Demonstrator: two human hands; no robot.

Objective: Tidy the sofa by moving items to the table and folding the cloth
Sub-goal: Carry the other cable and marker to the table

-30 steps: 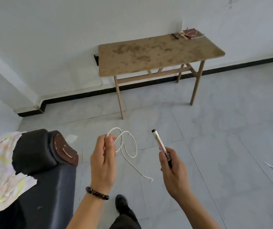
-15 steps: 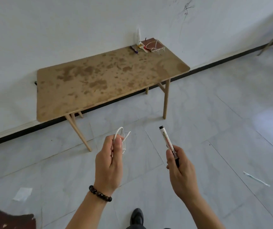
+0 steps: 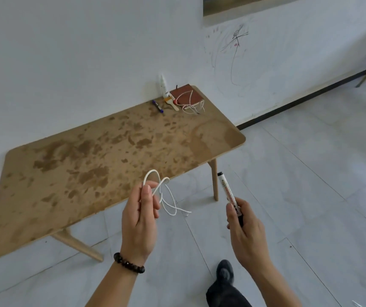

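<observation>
Holding a looped white cord (image 3: 163, 192) in the L hand (image 3: 139, 220), w/ thumb and fingers (image 3: 147, 192) pinched on the top of the loops. The rest of the cord hangs free to the right, its end dangling over the floor (image 3: 299, 196) just past the worktop's front edge. R hand (image 3: 247, 231) grips a marker (image 3: 228, 191) by its lower end, fingers curled round the barrel, black cap up and tilted a bit left.

Both hands are raised in front of the worktop (image 3: 78, 173), a stained wooden top on pale legs set against a white wall. L hand overlaps its front edge in view; R hand is off its right corner, over the tiled floor. Neither item touches the worktop.

At the worktop's far right corner, by the wall:
- a brown notebook (image 3: 185, 94) w/ a second cord (image 3: 192, 105) draped over it
- a small white bottle (image 3: 163, 84) upright, just left of the notebook
- a pale wooden stick (image 3: 173, 105) and a blue-capped pen (image 3: 157, 106) lying beside them

Dark bead bracelet (image 3: 129, 263) on the L wrist. A dark shoe (image 3: 224, 271) shows btwn the forearms at the bottom. Scribbles (image 3: 235, 47) mark the wall at upper right.
</observation>
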